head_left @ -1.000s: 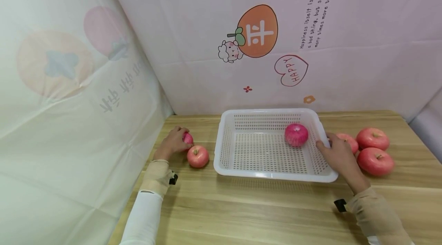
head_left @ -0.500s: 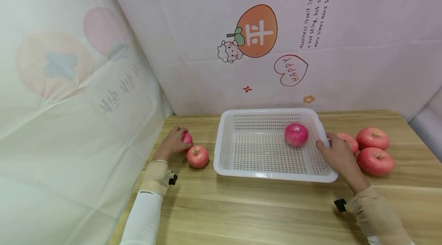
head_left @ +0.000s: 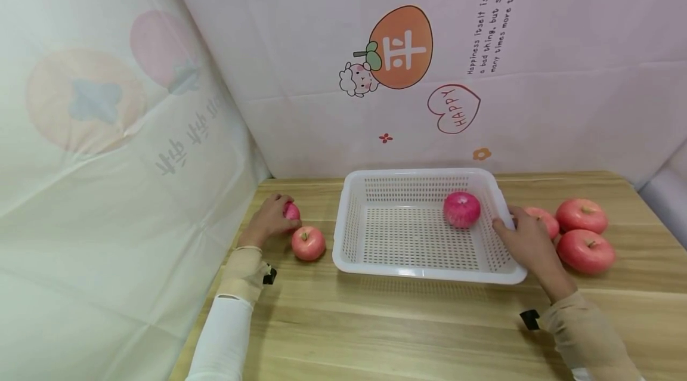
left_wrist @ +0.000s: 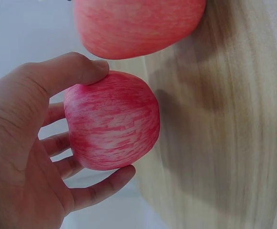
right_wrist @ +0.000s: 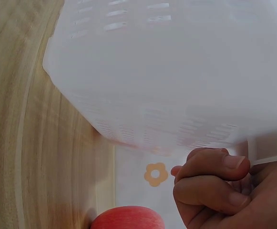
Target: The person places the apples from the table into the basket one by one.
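Wooden tabletop (head_left: pixel 376 333), cartoon-print backdrop behind. Your left hand (head_left: pixel 266 223) curls thumb and fingers round small pink apple (left_wrist: pixel 112 121) (wrist view shows it cupped); second apple (head_left: pixel 308 242) just beside that grip, toward basket. Your right hand (head_left: pixel 528 244) grips right rim of white basket (head_left: pixel 424 273), fingers curled over edge. One pink apple in basket (head_left: pixel 461 209) near that grip; three red apples (head_left: pixel 585 250) just outside it.

Small pink-red streaked apple (left_wrist: pixel 112 121) on the worktop's left side, cupped between thumb and fingers; white perforated basket (head_left: pixel 376 262) mid-worktop, gripped at its right rim.
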Tool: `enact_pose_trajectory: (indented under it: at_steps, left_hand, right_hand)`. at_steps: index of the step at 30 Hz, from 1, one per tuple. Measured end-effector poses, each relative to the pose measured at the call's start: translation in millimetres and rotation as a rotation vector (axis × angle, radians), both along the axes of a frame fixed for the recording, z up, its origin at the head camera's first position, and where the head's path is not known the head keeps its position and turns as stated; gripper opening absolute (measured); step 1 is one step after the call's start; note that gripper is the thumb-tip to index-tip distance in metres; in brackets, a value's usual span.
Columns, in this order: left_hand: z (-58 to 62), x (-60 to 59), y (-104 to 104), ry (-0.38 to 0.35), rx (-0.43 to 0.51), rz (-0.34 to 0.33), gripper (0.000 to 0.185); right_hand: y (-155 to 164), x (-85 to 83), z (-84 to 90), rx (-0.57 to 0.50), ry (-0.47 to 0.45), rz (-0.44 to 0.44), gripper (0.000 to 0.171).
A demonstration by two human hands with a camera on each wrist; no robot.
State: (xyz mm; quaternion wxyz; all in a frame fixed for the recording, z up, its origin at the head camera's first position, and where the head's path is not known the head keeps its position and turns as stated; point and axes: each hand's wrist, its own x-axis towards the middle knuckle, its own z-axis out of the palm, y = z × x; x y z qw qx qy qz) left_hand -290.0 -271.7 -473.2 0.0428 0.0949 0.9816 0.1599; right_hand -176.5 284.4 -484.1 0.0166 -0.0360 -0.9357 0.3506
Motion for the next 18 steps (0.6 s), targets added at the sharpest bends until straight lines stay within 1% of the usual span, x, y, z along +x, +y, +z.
enact_pose_trajectory:
  at_steps: [4, 7, 11, 18]
  left_hand:
    - [4.5, -0.3, 1.4, 0.002, 0.011, 0.009, 0.073]
    - [7.7, -1.1, 2.0, 0.015, 0.000, 0.001, 0.072]
    - [11.2, -2.4, 2.4, 0.035, -0.022, -0.015, 0.072]
    - [18.0, -2.4, 5.1, 0.037, -0.028, -0.026, 0.070]
  right_hand:
    - [0.0, -0.3, 0.1, 0.002, 0.001, 0.000, 0.071]
    - [-0.2, -0.5, 0.4, 0.000, -0.010, -0.003, 0.072]
    - [-0.5, -0.9, 0.4, -0.001, -0.001, -0.001, 0.071]
    - [-1.2, -0.6, 0.8, 0.003, 0.019, 0.001, 0.069]
